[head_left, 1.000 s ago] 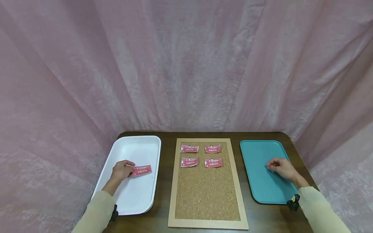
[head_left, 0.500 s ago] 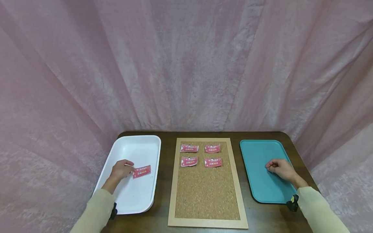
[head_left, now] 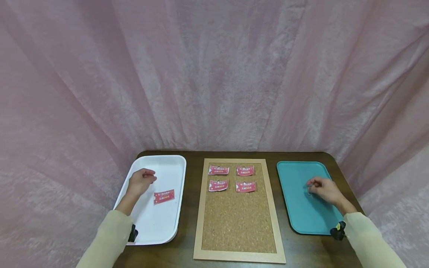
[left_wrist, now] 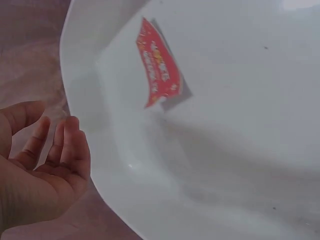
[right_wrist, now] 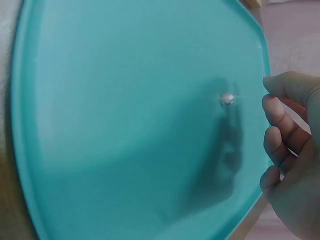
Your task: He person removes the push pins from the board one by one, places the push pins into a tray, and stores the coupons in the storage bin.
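Note:
In the head view my left hand (head_left: pixel 140 183) hovers over the white tray (head_left: pixel 169 223), its fingers loosely curled around nothing. A red paper coupon (head_left: pixel 164 197) with white print lies in that tray, to the right of my hand. The left wrist view shows the coupon (left_wrist: pixel 160 65) slightly bent, apart from my fingertips. My right hand (head_left: pixel 323 189) is above the teal tray (head_left: pixel 301 219), thumb and index finger close together. Just past their tips, a small shiny object, like a pushpin head (right_wrist: pixel 227 98), shows against the tray.
Between the trays lies a wood-framed corkboard (head_left: pixel 239 223). Several red coupons are fixed on its upper part, among them an upper-left coupon (head_left: pixel 218 170) and a lower-right coupon (head_left: pixel 246 187). A pink curtain (head_left: pixel 228 74) hangs behind the brown table (head_left: pixel 191 167).
My left hand has let go of the coupon and moved away toward the back of the white tray. My right hand has risen slightly, and the small shiny object now shows below its fingertips.

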`<state>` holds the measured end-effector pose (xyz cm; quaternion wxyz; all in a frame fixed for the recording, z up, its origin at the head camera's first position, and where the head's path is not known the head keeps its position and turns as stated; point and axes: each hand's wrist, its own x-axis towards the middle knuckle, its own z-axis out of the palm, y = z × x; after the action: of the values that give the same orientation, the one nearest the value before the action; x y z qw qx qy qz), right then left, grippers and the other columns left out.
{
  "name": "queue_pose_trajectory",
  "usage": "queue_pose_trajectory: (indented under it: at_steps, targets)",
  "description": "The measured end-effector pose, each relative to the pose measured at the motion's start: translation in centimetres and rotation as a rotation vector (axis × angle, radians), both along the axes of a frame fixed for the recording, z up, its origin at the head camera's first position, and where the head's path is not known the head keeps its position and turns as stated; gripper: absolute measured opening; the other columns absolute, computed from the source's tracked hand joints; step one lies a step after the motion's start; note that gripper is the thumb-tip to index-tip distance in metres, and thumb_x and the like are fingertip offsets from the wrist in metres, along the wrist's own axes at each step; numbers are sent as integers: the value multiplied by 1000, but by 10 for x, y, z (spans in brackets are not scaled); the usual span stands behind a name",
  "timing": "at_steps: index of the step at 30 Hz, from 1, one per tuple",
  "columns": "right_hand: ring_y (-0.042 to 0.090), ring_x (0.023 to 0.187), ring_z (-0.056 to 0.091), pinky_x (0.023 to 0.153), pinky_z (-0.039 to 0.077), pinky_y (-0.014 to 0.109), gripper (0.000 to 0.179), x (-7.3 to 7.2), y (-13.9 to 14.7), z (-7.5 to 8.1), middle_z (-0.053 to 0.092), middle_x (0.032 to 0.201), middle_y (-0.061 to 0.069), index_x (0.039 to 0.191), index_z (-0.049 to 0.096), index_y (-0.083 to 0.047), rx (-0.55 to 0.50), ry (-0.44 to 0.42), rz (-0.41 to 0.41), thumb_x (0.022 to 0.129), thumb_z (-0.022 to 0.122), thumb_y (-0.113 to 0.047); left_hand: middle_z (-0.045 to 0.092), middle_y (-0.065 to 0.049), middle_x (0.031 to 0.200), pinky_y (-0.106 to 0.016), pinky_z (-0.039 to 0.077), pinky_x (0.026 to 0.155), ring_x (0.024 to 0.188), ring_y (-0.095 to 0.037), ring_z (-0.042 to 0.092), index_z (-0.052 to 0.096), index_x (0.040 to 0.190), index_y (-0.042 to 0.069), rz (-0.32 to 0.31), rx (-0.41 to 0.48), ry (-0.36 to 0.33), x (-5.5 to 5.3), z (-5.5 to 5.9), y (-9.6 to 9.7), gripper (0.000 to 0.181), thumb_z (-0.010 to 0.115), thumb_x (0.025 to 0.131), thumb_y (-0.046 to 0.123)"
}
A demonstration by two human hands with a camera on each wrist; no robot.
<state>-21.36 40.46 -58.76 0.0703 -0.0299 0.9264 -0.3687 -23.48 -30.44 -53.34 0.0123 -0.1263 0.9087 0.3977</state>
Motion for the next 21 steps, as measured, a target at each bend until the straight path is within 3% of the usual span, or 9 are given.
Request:
queue_pose_trajectory:
  at_steps: [11,16,21]
  targets:
    - [21,73,57,63,49,28,25,-8,-18,20,67,92,15,119,66,7,-77,15,72,100,65,-10,75,-18,109,-26,53,63,82,-12,70,66,123,0,9,155,32,-8,15,26,31,68,97,17]
    - [26,78,60,66,53,32,25,-12,-27,23,68,97,16,119,67,5,-88,27,99,100,66,-12,75,-15,108,-25,54,60,77,-6,67,68,122,3,-13,217,84,-12,25,48,29,69,96,16]
    - [21,86,62,71,55,35,27,-15,-36,24,70,103,13,120,67,3,-84,37,117,101,67,-15,74,-17,108,-25,53,60,76,-5,66,68,121,1,-69,289,133,-20,36,77,28,70,95,13]
